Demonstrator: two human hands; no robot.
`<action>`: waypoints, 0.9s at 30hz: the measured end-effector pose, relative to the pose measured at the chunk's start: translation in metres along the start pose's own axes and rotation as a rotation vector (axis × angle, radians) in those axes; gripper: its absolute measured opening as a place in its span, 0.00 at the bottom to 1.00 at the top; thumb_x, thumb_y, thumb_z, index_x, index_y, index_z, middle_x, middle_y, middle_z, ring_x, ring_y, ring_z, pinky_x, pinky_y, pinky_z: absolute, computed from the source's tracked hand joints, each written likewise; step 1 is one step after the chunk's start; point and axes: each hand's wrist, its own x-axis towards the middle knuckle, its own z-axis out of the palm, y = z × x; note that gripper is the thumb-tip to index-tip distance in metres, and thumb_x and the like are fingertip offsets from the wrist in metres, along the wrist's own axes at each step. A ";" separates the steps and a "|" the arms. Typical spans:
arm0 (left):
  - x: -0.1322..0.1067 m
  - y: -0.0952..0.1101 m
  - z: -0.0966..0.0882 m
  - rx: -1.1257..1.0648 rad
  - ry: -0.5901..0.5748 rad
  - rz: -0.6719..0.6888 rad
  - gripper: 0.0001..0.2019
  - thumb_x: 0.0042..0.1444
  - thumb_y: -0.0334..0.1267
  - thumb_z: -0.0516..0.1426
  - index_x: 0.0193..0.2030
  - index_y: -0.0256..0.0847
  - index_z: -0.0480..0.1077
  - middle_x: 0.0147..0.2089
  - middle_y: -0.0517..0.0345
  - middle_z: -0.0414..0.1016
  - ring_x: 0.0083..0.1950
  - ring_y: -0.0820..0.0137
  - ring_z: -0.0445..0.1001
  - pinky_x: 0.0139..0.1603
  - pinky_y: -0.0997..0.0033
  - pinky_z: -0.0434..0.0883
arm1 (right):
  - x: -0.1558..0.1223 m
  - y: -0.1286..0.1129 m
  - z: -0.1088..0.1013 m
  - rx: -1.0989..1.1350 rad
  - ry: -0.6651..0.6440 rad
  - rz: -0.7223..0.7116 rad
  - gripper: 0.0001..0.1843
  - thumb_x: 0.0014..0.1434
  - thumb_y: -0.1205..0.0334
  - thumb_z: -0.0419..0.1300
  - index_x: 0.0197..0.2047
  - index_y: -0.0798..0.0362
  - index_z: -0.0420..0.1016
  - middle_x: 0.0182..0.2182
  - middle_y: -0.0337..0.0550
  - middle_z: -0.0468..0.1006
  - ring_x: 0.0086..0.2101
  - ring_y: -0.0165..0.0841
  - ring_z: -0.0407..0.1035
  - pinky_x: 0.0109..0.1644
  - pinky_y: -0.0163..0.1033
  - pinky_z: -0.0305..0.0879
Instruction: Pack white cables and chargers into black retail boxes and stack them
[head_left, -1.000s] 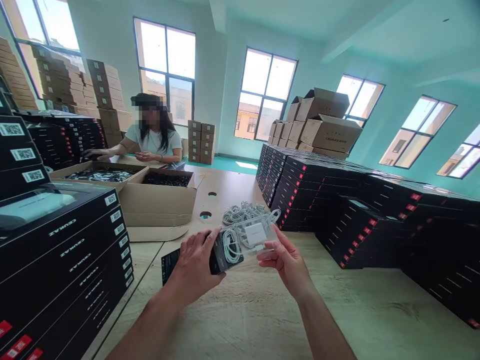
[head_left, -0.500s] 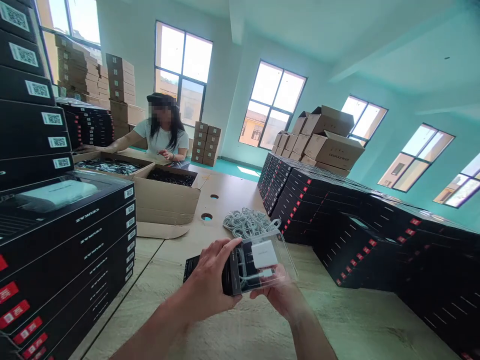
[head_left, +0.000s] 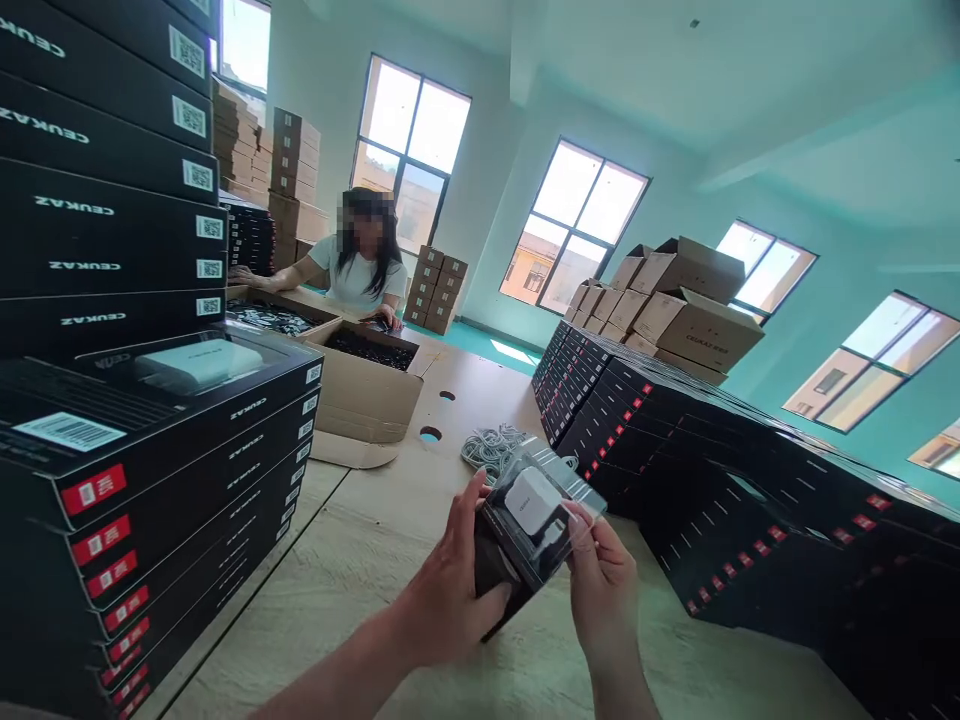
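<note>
Your left hand's grip wraps the black box; your right hand pinches the clear tray, at one o'clock. Keep them aligned, pressing lightly.

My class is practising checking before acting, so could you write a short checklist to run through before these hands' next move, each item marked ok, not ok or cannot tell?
1. Left hand gripping the black box: ok.
2. Right hand with its fingers on the clear plastic tray: ok.
3. White charger present: ok, it shows through the clear plastic.
4. Tray wholly within the box: not ok, clear plastic sticks out at the far end.
5. Whole cable seated in the tray: cannot tell, only a white plug shows clearly.
6. Tray apart from the cable pile: cannot tell, they overlap in this view.
</note>
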 end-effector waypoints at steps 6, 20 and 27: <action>0.010 0.008 -0.021 0.116 -0.008 0.122 0.51 0.54 0.24 0.57 0.75 0.54 0.29 0.76 0.38 0.42 0.77 0.47 0.49 0.71 0.34 0.59 | -0.004 -0.003 0.006 0.023 -0.063 0.020 0.19 0.62 0.46 0.64 0.51 0.47 0.83 0.49 0.48 0.83 0.50 0.45 0.75 0.52 0.47 0.72; 0.021 -0.002 -0.029 0.165 0.117 0.160 0.07 0.62 0.30 0.57 0.45 0.45 0.69 0.61 0.49 0.70 0.62 0.61 0.72 0.61 0.58 0.72 | -0.012 0.007 0.005 -0.128 -0.141 -0.141 0.08 0.63 0.53 0.64 0.40 0.49 0.80 0.54 0.52 0.76 0.54 0.44 0.71 0.55 0.47 0.69; 0.019 0.000 -0.031 -0.005 0.100 0.086 0.05 0.65 0.34 0.55 0.47 0.44 0.68 0.57 0.48 0.77 0.57 0.64 0.77 0.58 0.61 0.74 | -0.012 -0.005 0.010 0.088 -0.089 -0.133 0.09 0.61 0.58 0.68 0.40 0.46 0.71 0.47 0.46 0.80 0.51 0.42 0.73 0.58 0.51 0.67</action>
